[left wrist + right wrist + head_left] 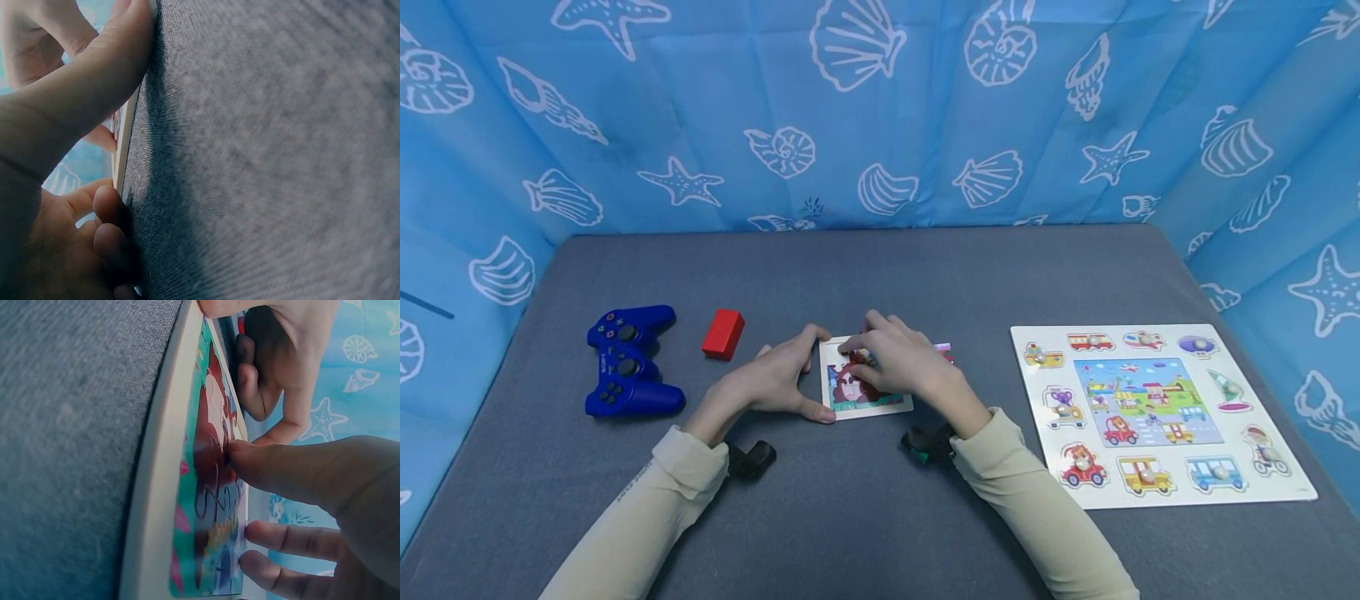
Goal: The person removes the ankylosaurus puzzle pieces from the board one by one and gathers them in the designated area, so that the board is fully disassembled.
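Your left hand grips the cream-framed, rectangular picture puzzle; your right hand partly hides it, any pinch indiscernible.

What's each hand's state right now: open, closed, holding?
Left hand: holding the framed jigsaw puzzle between thumb and index finger.
Right hand: thumb touching the puzzle's face; cannot tell whether it is pinching anything.

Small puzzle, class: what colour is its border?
The puzzle border is pale cream, clearest in the right wrist view.
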### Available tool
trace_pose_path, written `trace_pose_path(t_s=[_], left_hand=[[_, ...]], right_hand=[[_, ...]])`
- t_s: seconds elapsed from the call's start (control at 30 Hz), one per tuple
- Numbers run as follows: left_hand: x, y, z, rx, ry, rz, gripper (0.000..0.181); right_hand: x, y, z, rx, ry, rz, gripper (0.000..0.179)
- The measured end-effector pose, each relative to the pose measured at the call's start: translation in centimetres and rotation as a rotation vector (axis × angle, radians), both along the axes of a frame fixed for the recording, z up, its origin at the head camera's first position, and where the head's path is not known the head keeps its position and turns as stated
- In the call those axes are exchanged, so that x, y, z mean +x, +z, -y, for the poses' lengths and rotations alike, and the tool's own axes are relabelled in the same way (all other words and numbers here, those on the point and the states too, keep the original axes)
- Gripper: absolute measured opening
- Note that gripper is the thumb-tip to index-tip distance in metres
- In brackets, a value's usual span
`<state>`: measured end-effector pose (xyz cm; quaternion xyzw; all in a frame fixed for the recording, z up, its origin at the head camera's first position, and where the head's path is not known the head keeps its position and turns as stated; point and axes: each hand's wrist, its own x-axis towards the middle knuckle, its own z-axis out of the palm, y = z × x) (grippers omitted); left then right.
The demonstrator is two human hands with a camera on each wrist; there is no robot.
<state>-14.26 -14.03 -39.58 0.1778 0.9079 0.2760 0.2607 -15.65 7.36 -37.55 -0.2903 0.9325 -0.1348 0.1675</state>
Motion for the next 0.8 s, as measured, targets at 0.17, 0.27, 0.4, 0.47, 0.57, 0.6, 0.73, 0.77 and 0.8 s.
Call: trace_pose_path(t_s=[0.17, 0.27, 0.4, 0.47, 0.57, 0.6, 0.73, 0.77, 0.8], left_hand=[[0.05, 0.00, -0.03, -0.003, 0.001, -0.001, 0.103], [0.05, 0.01, -0.05, -0.001, -0.001, -0.001, 0.104], [-0.01, -0.10, -0.06, 0.002, -0.005, -0.007, 0.103], [-0.03, -0.15, -0.07, 0.003, -0.006, -0.008, 0.104], [-0.05, -0.19, -0.03, 0.001, -0.008, -0.012, 0.104], [-0.07, -0.23, -0.02, 0.000, -0.006, -0.011, 0.104], [-0.04, -0.18, 0.02, 0.000, -0.005, -0.013, 0.103], [-0.04, -0.17, 0.02, 0.000, -0.004, -0.012, 0.103], [-0.05, -0.18, 0.01, -0.001, -0.003, -0.011, 0.103]], right_hand=[[0.04, -0.14, 0.00, -0.010, 0.005, -0.010, 0.032], [0.05, -0.21, 0.04, -0.012, 0.005, -0.016, 0.030], [0.06, -0.30, 0.06, -0.021, 0.010, -0.028, 0.029], [0.07, -0.32, 0.06, -0.032, 0.013, -0.032, 0.028], [0.06, -0.37, 0.06, -0.056, 0.015, -0.036, 0.028], [0.06, -0.40, 0.05, -0.064, 0.016, -0.040, 0.029], [0.06, -0.52, 0.03, -0.084, 0.022, -0.057, 0.030], [0.07, -0.56, 0.01, -0.087, 0.024, -0.062, 0.030], [0.08, -0.58, 0.01, -0.092, 0.025, -0.064, 0.030]])
